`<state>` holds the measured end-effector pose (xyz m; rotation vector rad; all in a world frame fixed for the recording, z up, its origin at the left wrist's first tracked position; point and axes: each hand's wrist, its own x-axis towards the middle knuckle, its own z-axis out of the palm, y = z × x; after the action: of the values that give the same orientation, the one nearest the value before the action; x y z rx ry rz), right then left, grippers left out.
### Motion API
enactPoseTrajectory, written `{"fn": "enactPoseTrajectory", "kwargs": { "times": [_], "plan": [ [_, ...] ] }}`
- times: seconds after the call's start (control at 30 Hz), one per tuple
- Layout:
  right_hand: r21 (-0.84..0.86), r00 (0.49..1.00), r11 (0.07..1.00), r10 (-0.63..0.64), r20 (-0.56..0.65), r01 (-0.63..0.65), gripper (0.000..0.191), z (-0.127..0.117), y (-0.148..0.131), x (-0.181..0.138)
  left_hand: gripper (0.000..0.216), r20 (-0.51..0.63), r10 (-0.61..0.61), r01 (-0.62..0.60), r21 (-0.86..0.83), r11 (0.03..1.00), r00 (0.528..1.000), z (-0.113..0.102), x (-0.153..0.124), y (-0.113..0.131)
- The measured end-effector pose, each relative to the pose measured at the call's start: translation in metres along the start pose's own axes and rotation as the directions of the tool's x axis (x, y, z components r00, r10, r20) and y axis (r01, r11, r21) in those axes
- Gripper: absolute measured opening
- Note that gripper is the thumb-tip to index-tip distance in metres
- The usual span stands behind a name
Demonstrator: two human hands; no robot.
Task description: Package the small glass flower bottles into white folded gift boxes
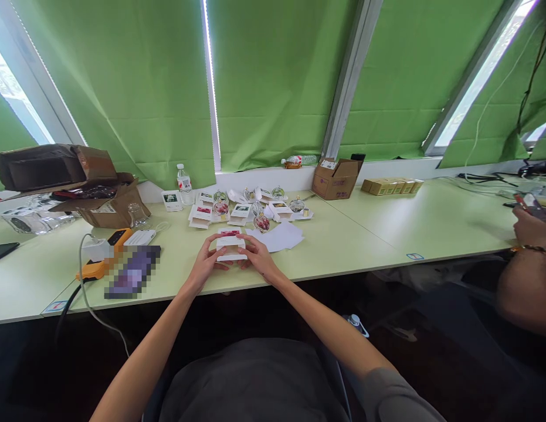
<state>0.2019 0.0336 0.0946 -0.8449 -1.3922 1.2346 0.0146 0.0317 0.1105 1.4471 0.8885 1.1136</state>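
Between my two hands is a small white cardboard box (231, 241) with a reddish picture on its top, close to the table's front edge. My left hand (207, 258) grips its left side, fingers bent around it. On the right side my right hand (258, 258) holds it the same way. What is inside the box I cannot make out. Just beyond lie white paper sheets (281, 235) and a round glass ornament (261, 222) with a red pattern. Several similar white boxes (200, 215) and clear round ornaments (296, 204) are grouped behind them.
At left stand an open brown carton (109, 208), an orange power strip (94, 269) with a white cable, and a blurred purple item (134, 272). A water bottle (183, 184), a small carton (336, 179) and yellowish boxes (391, 186) line the back. Another person's hand (534, 228) holds a phone at right.
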Motion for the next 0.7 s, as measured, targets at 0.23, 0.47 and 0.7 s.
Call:
{"fn": "enactPoseTrajectory", "kwargs": {
  "times": [0.23,0.47,0.7],
  "plan": [
    [-0.010,1.000,1.000,0.004,-0.007,-0.004,0.046,0.0001,-0.0007,0.0005,0.060,0.025,0.007,-0.007,0.002,1.000,1.000,-0.0027,-0.0002,-0.0010],
    [0.010,1.000,1.000,0.015,-0.014,-0.015,0.047,-0.0009,0.0012,0.0021,0.060,0.052,0.030,-0.030,0.003,1.000,0.998,0.0002,-0.0031,0.0020],
    [0.022,0.999,0.999,0.025,-0.029,-0.024,0.047,-0.0002,-0.0011,0.0008,0.063,0.070,0.058,-0.057,-0.012,0.998,0.996,0.0027,-0.0026,0.0016]
  ]
}}
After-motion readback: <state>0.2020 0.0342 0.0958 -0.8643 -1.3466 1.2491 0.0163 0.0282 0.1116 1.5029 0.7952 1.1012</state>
